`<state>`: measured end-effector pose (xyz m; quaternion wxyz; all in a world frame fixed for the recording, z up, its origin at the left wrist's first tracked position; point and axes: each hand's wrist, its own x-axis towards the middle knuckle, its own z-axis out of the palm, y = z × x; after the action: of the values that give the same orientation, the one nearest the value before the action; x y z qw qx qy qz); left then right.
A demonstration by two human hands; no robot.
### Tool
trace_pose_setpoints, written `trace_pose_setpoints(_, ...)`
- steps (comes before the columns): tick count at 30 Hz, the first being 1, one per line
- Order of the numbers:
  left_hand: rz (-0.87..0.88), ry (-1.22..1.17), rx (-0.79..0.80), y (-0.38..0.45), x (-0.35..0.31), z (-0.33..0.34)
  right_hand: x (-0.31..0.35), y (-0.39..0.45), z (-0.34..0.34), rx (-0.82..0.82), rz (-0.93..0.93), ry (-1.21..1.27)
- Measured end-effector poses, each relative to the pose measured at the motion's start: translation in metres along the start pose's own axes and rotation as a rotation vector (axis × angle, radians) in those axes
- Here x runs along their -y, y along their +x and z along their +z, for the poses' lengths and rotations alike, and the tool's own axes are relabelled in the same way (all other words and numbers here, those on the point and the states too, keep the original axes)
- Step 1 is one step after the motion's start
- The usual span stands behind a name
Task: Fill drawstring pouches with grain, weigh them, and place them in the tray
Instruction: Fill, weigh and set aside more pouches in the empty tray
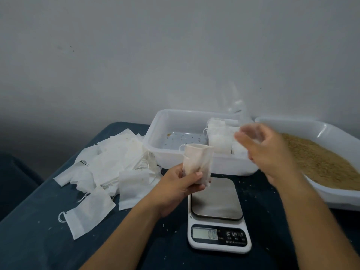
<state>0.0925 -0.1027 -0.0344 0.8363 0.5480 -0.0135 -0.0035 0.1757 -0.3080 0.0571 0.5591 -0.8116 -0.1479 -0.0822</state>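
Two bare hands work above a dark blue worktop [39, 240]. The left hand [181, 184] grips a drawstring pouch [196, 162] upright, fingers and thumb curled round its lower half, its mouth gaping upward just above the near wall of the tray [155, 133]. The right hand [272, 151] hovers to the right of the pouch, over the gap between the tray and the grain bin [331, 133]; its fingers are motion-blurred, so whether they are spread or pinching grain cannot be told.

Below the hands sits a white kitchen scale [218, 215] with a steel platter, bare of any pouch; its display [204, 233] reads "0.0". Small print beneath the buttons is too fine to read.

Filled pouches [222, 137] stand packed at the right end of the tray, partly hidden behind the right hand; a few grains speckle the tray floor. Brown grain [321, 162] lies in the bin at the right, which is cut off by the picture's edge. A heap of empty pouches [113, 162] sprawls at the left, one lying apart nearer [87, 215]. Something clear and blurred stands behind the tray, hard to make out.
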Motion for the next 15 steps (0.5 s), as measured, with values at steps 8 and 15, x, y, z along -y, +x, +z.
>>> trace_pose_setpoints(8,0.052,0.229,-0.069,0.004,0.005,-0.006,-0.066,0.046,-0.107,-0.158,0.375,-0.856)
trace_pose_setpoints(15,0.141,0.676,-0.138,0.013,0.008,-0.002,-0.078,0.046,-0.111,0.098,0.551,-1.151)
